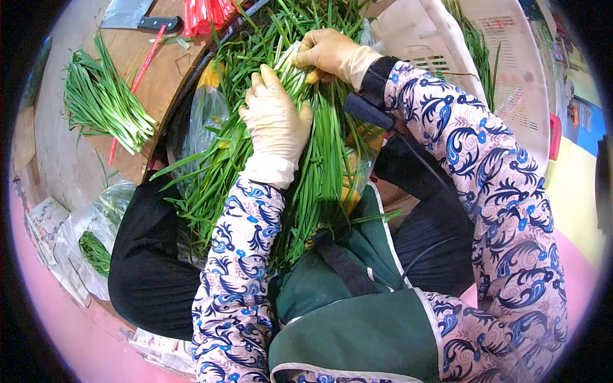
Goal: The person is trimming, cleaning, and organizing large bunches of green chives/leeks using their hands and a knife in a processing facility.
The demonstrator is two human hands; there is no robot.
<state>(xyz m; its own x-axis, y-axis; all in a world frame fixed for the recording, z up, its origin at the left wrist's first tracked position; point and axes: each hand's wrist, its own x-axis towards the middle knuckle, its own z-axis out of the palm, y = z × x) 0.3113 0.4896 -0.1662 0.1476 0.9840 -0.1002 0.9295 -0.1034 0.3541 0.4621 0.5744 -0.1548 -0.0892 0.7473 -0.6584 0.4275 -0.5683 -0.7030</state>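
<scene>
Left hand (276, 118) clasps the green bunch (324, 147) (likely to align stalks). Right hand (332, 54) pinches its far, pale ends (290, 60).

Gloved hands (276, 124) on green stalks (327, 137), cleaver (129, 14)

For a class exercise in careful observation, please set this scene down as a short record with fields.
Left hand: gloved, over the greens
Right hand: gloved, pinching their white stalks
Upper left: knife, red strips, bundle lying across one strip
Upper right: pale crate
Lower left: clear bag
Clothing: green apron, patterned sleeves
</scene>
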